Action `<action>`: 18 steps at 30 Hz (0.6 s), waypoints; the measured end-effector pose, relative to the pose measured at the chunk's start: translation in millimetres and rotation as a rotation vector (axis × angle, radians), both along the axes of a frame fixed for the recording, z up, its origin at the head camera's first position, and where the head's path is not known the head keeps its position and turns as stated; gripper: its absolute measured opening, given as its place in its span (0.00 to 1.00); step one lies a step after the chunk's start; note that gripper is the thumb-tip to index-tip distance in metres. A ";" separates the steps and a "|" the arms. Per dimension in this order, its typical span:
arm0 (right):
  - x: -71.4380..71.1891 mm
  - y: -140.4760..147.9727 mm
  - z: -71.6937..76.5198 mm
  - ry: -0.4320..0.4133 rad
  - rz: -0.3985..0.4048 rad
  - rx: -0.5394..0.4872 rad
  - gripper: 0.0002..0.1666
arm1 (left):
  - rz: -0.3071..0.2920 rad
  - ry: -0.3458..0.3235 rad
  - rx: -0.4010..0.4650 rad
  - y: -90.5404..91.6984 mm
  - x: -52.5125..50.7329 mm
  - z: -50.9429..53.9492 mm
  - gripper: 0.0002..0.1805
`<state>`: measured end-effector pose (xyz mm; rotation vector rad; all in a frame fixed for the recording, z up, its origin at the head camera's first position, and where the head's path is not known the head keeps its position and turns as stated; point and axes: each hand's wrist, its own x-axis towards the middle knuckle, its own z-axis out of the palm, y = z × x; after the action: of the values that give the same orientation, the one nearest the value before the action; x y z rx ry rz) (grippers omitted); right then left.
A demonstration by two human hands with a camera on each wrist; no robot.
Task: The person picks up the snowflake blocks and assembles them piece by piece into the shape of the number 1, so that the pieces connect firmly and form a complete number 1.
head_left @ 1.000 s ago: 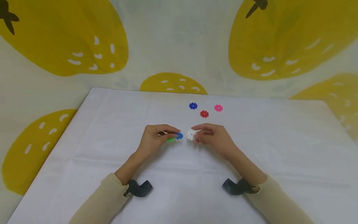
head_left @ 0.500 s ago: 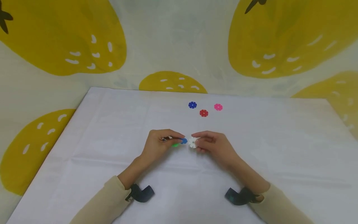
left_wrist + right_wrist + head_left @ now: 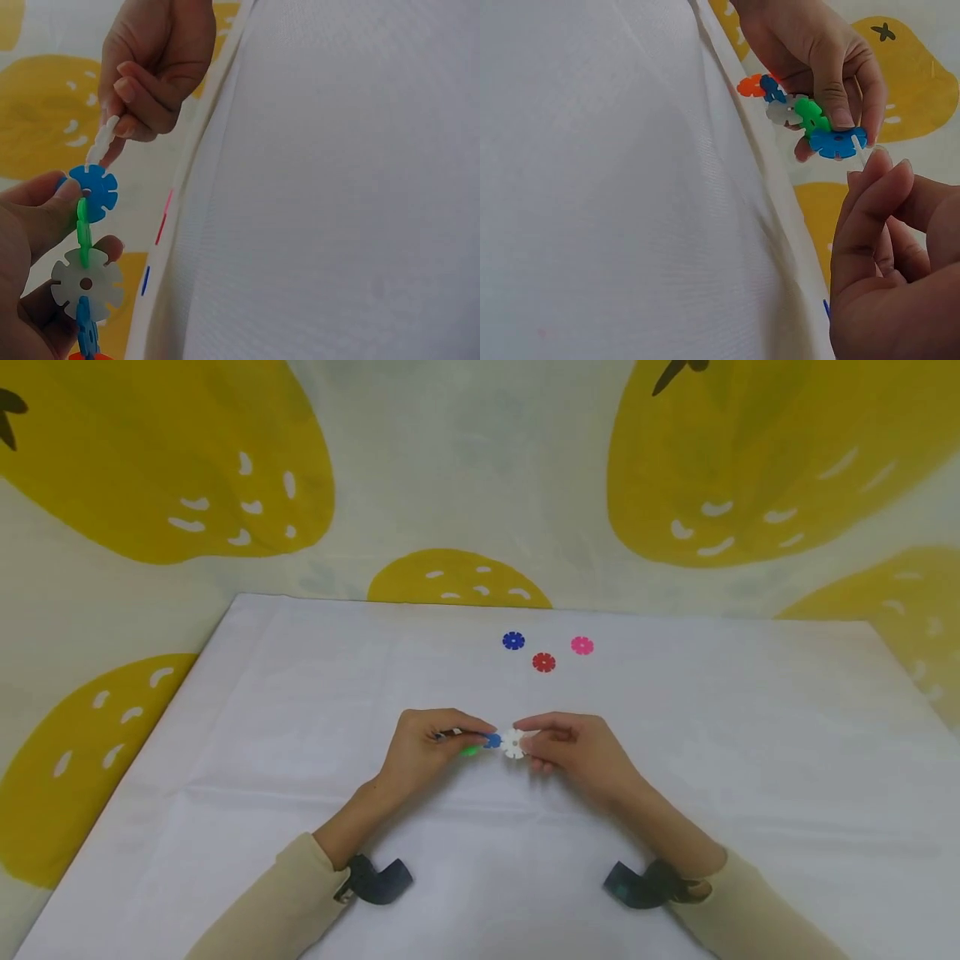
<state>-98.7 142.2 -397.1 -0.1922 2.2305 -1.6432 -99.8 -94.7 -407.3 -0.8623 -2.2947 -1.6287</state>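
My left hand (image 3: 420, 750) pinches a blue notched disc (image 3: 97, 193) between thumb and finger. This disc ends a chain of interlocked discs: a green one (image 3: 83, 231), a greyish white one (image 3: 67, 281), another blue one (image 3: 88, 330) and an orange one (image 3: 750, 85). My right hand (image 3: 588, 750) pinches a white notched disc (image 3: 513, 744), partly hidden by its fingers. The white disc stands edge-on to the blue disc in the left wrist view, and their rims meet; how deep the slots engage I cannot tell. Both hands are above the table.
Beyond the hands, a dark blue disc (image 3: 513, 641), a red disc (image 3: 543, 662) and a pink disc (image 3: 582, 646) lie flat on the white-covered table (image 3: 300, 652). A patterned cloth (image 3: 465, 468) hangs behind the table's far edge.
Both hands have come nearer the body, and the left has shifted right. The gap between the blue and white discs has closed, so their edges now meet. The loose discs lie as before.
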 end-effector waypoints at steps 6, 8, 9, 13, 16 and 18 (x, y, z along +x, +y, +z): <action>0.9 0.4 0.6 0.011 -0.003 -0.011 0.17 | -0.005 0.011 -0.016 1.0 -0.2 -0.7 0.10; 1.0 0.4 0.8 0.019 0.002 -0.019 0.17 | -0.007 0.012 -0.018 1.1 -0.1 -0.8 0.11; 1.1 0.6 0.9 0.022 0.005 -0.022 0.17 | -0.006 0.014 -0.018 1.2 -0.1 -0.7 0.11; 1.2 0.9 1.9 0.026 0.019 -0.047 0.17 | -0.005 0.021 -0.017 1.3 0.5 0.6 0.11; 1.2 0.8 2.8 0.020 0.031 -0.068 0.17 | -0.007 0.023 -0.012 1.2 0.7 1.7 0.10; 1.3 0.5 3.5 0.018 0.037 -0.073 0.17 | -0.008 0.023 -0.010 0.9 0.6 2.1 0.10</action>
<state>-97.4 142.7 -393.6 -0.2669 2.1684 -1.7106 -99.2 -93.7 -405.2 -0.8891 -2.2883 -1.6032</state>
